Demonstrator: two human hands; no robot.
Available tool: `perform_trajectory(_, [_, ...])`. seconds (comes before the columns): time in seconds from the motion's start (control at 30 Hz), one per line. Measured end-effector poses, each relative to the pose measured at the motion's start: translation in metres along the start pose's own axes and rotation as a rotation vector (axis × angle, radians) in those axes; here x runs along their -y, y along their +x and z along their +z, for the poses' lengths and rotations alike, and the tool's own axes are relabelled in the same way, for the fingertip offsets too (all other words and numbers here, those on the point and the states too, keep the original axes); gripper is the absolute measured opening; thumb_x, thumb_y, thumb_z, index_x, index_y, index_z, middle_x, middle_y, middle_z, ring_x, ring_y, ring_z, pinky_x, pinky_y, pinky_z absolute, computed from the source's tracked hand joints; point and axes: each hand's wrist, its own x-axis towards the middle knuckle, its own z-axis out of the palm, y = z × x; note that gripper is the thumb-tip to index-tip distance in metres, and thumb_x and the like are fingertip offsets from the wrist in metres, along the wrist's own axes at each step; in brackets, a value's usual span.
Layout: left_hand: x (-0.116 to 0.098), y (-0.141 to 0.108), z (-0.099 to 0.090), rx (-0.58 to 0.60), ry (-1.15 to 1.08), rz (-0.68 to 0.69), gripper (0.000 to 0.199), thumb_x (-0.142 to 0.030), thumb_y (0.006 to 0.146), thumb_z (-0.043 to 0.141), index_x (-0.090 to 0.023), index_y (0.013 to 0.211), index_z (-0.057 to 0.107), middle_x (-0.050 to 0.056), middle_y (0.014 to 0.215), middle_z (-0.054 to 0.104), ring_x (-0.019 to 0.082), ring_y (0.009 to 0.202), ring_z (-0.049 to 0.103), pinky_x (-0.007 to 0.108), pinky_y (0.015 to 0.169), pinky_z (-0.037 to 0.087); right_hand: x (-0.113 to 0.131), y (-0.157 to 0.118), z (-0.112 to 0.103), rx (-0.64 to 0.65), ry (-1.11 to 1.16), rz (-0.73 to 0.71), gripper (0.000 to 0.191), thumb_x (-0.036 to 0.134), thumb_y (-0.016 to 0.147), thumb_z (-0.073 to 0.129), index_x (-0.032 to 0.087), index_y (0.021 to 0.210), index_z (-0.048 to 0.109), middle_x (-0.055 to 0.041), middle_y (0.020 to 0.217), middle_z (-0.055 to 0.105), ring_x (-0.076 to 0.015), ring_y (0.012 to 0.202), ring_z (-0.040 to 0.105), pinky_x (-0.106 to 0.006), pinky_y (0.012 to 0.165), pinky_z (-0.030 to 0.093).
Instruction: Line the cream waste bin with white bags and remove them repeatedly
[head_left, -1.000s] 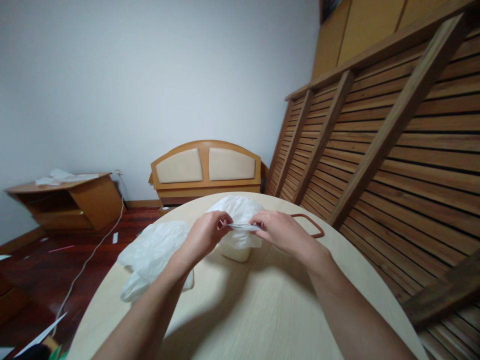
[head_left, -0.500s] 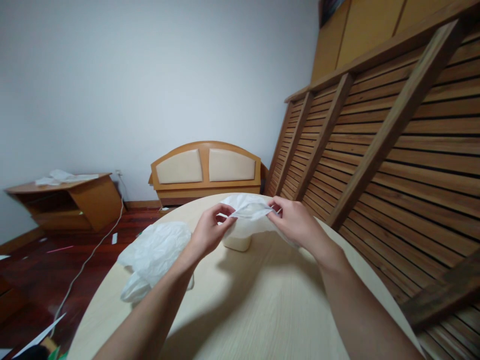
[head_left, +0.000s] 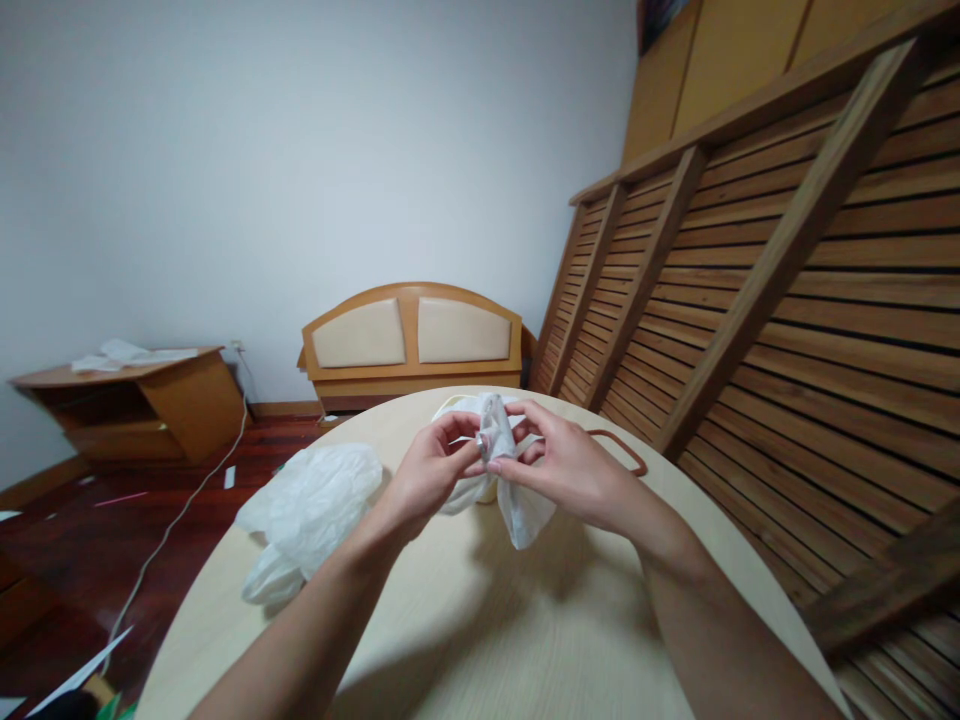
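Note:
Between my hands, above the far part of the round table (head_left: 480, 620), a thin white plastic bag (head_left: 525, 515) is bunched up. My left hand (head_left: 442, 460) pinches its gathered part from the left, fingers bent. From the right, my right hand (head_left: 559, 460) grips the same gathered part between thumb and fingers. One loose end of the bag hangs down below my right fingers. Behind and under the bag, a pale cream container (head_left: 450, 403) is mostly hidden. A second crumpled white bag (head_left: 315, 500) lies on the table left of my left forearm.
A brown loop-shaped handle or frame (head_left: 637, 462) lies on the table beyond my right wrist. A slatted wooden panel (head_left: 750, 350) leans along the right. A headboard (head_left: 412, 340) stands behind the table, and a low wooden cabinet (head_left: 187, 410) is at left.
The bag's opening was stretched wide between my hands; now it is gathered into a bunch. My hands have come together, and the brown loop at right has come into sight.

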Motion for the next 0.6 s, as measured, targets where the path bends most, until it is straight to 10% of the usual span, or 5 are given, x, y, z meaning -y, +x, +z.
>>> perform_trajectory(0.27, [-0.001,-0.002,-0.001,0.115,0.100,0.144,0.050,-0.043,0.074,0.083,-0.017,0.112,0.064,0.008,0.105,0.070,0.020,0.098,0.066,0.031,0.086,0.053,0.002,0.003,-0.010,-0.154,-0.146,-0.076,0.010,0.026,0.088,0.063,0.022,0.095,0.070,-0.0031,0.093,0.075,-0.0197,0.083,0.070,-0.028,0.072,0.053])
perform_trajectory(0.6, [0.009,-0.009,-0.014,0.054,0.812,0.260,0.034,-0.036,0.075,0.079,-0.021,0.100,0.062,0.004,0.097,0.068,0.016,0.075,0.062,0.023,0.055,0.045,-0.012,0.010,-0.028,-0.468,0.084,0.029,0.024,0.042,0.080,0.069,0.020,0.086,0.064,-0.0019,0.074,0.070,-0.0163,0.060,0.065,-0.026,0.052,0.052])
